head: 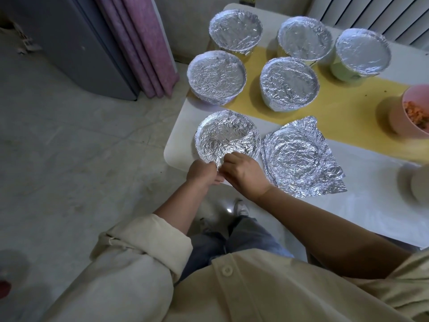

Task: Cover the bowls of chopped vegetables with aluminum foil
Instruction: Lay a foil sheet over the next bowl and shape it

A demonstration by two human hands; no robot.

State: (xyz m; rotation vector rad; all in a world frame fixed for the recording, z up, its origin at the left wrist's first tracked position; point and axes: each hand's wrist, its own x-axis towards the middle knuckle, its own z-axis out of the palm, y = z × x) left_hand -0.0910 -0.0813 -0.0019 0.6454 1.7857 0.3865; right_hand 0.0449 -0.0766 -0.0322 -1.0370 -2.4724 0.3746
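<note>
Foil shell (228,133) in left hand (201,171) and right hand (246,174), at table (325,217) corner.

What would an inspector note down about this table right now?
Surface: white table with a yellow runner.
Job's things: five foil-covered bowls; pink bowl uncovered, orange pieces inside; bowl-shaped foil at the near corner; creased foil sheet lying beside it.
Clutter: blurred pale object at the right edge.
Hands: left hand and right hand both pinch the bowl-shaped foil's near rim.
Cables: nothing seen.
Surroundings: pink curtain, grey cabinet, radiator, bare floor.
</note>
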